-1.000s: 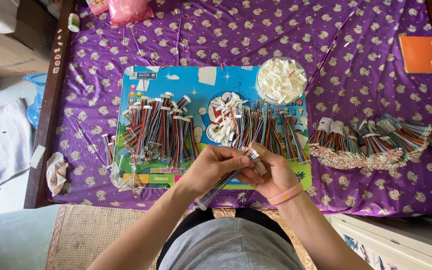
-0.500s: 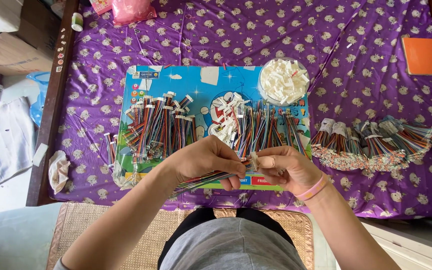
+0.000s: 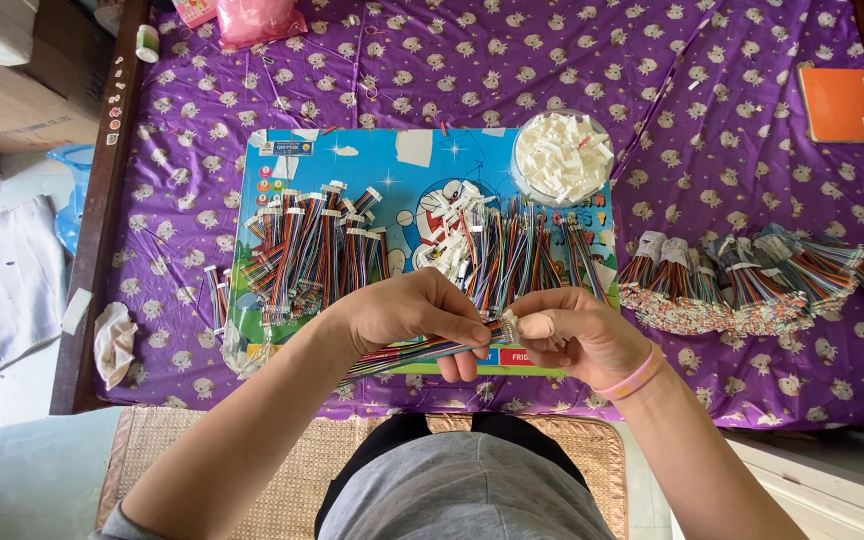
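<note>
Just above the board's (image 3: 392, 170) near edge, a wire bundle (image 3: 407, 353) is pinched in the left hand (image 3: 407, 312) and its white connector (image 3: 509, 322) in the right hand (image 3: 577, 335), so a hard pull could likely tear wires loose.

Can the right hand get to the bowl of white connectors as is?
Probably not at once: the right hand is busy pinching the wire bundle with the left hand. Otherwise the path to the bowl looks open, over flat-lying wires.

A home room used for piecework: purple patterned bedcloth (image 3: 732, 190), woven mat (image 3: 292, 450), cardboard boxes (image 3: 12, 90)
</note>
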